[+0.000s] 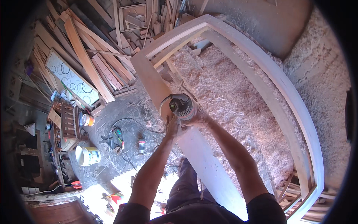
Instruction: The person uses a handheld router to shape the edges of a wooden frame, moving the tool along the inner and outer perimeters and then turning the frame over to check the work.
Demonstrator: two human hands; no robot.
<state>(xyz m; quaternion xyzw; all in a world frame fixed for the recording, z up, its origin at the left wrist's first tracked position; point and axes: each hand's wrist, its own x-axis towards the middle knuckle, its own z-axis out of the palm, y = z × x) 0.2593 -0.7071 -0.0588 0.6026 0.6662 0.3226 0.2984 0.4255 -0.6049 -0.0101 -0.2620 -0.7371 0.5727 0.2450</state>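
Dark sleeve (265, 207) is closest; L hand (171, 126) & R hand (198, 117) grip power tool (181, 105) btwn them, over wide board (206, 161) running top-left to btm-right.

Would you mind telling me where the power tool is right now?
In the head view, the power tool is near the middle, gripped by the left hand and the right hand, over the wide board of the wooden frame.

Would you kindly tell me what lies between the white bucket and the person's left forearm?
In the head view, a small can-like container sits between the white bucket and the left forearm, with debris-strewn floor around it.
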